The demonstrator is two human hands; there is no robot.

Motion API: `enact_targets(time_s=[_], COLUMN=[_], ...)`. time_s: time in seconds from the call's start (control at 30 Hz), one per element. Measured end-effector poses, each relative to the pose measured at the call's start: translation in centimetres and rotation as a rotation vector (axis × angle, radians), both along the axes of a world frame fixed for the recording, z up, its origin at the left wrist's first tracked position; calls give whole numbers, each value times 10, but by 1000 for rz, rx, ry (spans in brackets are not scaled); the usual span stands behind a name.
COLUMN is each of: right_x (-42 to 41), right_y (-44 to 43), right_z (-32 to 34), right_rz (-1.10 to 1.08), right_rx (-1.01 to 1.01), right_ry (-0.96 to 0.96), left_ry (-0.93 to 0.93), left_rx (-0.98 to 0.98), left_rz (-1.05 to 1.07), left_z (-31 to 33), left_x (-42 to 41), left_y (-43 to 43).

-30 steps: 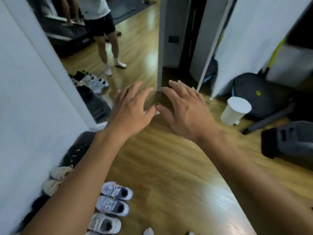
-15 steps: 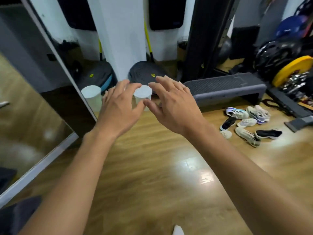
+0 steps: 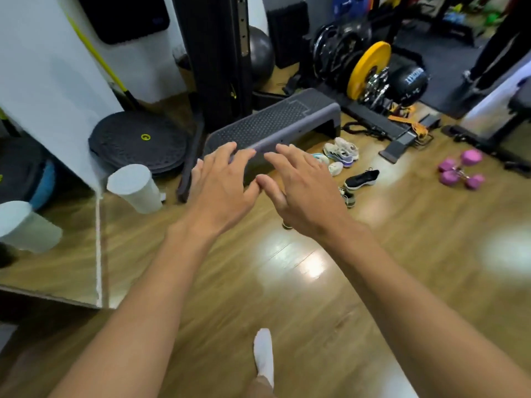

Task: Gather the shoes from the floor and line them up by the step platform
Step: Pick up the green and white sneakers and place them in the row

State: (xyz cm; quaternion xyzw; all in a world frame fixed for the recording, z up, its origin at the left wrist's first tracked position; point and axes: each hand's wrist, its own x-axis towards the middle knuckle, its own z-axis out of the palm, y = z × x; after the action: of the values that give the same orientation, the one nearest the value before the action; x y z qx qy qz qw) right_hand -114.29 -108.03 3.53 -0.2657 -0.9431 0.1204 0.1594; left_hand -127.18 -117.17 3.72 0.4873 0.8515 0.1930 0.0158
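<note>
A grey step platform point(image 3: 275, 119) lies on the wooden floor ahead. Several shoes lie scattered to its right: a white and purple pair point(image 3: 342, 152), a small white shoe point(image 3: 335, 168), a black shoe with a white sole point(image 3: 362, 178) and a dark shoe point(image 3: 348, 196) partly hidden behind my right hand. My left hand point(image 3: 222, 182) and my right hand point(image 3: 301, 185) are stretched out in front of me in the air, fingers spread, holding nothing. Both hover in line with the platform's near edge.
A white bin point(image 3: 133, 187) stands left of the platform beside a mirror edge point(image 3: 99, 248). A black balance disc point(image 3: 138, 140), a black rack post point(image 3: 218, 53), weight plates point(image 3: 367, 68) and pink dumbbells point(image 3: 459, 170) surround the area. My socked foot point(image 3: 264, 357) is below.
My view has swung right, away from the mirror and the lined-up shoes toward the step platform and scattered shoes. Both hands stay raised and empty.
</note>
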Motion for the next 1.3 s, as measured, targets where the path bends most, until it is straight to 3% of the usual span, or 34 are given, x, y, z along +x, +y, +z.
enact_targets(time_s=[0.23, 0.47, 0.9, 1.1, 1.3], right_x=[14, 42, 30, -13, -46], right_y=[136, 261, 446, 506, 563], right_z=[-23, -54, -147, -231, -358], right_rz=[-226, -363, -169, -76, -12], right_rx=[-17, -83, -225, -297, -380], right_ry=[-59, -40, -237, -332, -429], left_ry=[-33, -51, -155, -350, -488], left_rx=[-25, -107, -304, -398, -413], left_rz=[-224, -314, -10, 193, 316], left_z=[-25, -56, -155, -263, -398], left_x=[-9, 1, -4, -40, -58], left_y=[163, 304, 456, 507, 558])
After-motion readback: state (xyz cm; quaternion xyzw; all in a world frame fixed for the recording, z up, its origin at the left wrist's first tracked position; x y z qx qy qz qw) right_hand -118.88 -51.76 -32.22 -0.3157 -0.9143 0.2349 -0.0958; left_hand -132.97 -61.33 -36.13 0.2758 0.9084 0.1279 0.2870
